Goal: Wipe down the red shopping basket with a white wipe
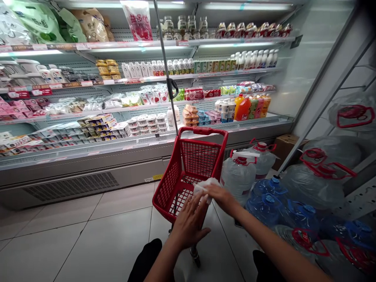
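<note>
A red plastic shopping cart (202, 159) with slatted basket walls stands in front of me. My right hand (221, 197) presses a crumpled white cloth (208, 184) against the basket's near right rim. Beside it, my left hand (190, 219) is stretched out with its fingers extended and nothing in it. The left fingertips reach the cart's near side, close to the cloth; whether they touch the rim I cannot tell. Part of the cart's near rim is hidden under both hands.
An upright dairy fridge (141, 150) with stocked shelves runs behind the cart. Large clear water jugs (239, 178) and blue-capped jugs (267, 207) crowd the floor at right. A cardboard box (286, 147) sits behind them. Pale floor tiles (96, 235) lie at left.
</note>
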### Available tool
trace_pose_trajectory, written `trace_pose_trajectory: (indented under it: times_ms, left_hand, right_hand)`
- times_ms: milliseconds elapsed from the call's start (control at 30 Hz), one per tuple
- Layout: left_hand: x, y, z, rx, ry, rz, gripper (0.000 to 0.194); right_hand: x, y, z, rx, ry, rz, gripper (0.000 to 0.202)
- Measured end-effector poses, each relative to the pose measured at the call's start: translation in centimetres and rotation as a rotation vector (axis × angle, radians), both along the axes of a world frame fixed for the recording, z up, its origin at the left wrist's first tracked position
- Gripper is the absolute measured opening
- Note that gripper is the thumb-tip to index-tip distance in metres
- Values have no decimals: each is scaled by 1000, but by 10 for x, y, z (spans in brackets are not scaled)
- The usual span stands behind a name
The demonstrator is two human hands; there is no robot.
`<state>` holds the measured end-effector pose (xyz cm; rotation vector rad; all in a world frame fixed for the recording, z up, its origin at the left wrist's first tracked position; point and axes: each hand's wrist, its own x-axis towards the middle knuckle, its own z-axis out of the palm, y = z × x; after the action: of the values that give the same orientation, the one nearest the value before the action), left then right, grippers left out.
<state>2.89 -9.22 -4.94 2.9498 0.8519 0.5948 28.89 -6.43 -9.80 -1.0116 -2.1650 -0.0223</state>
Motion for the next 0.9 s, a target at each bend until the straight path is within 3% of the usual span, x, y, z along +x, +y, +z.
trace_pose_trajectory:
  times_ms: [133, 267, 367, 600, 700, 800, 900]
  left_hand:
    - [-37, 31, 3, 74, 103, 89, 118]
    - [-40, 48, -7, 35, 108, 228, 129]
    - [-27, 48, -13, 13, 100, 249, 131]
    - [-10, 43, -16, 26, 37, 286, 131]
    - [-4, 40, -17, 20, 26, 294, 130]
    - [3, 36, -16, -10, 30, 302, 127]
    - [10, 31, -14, -40, 38, 269, 123]
  right_hand:
    - [41, 35, 6, -39, 77, -157, 52]
    - [43, 37, 1, -14, 124, -235, 56]
    - [27, 11, -2, -10, 114, -227, 54]
    - [-23, -86, -5, -66, -24, -119, 62]
    - [-28, -104, -7, -77, -39, -122, 62]
    - [-7, -93, -4, -107, -30, -118, 59]
    - [26, -60, 3, -120, 6, -150, 52]
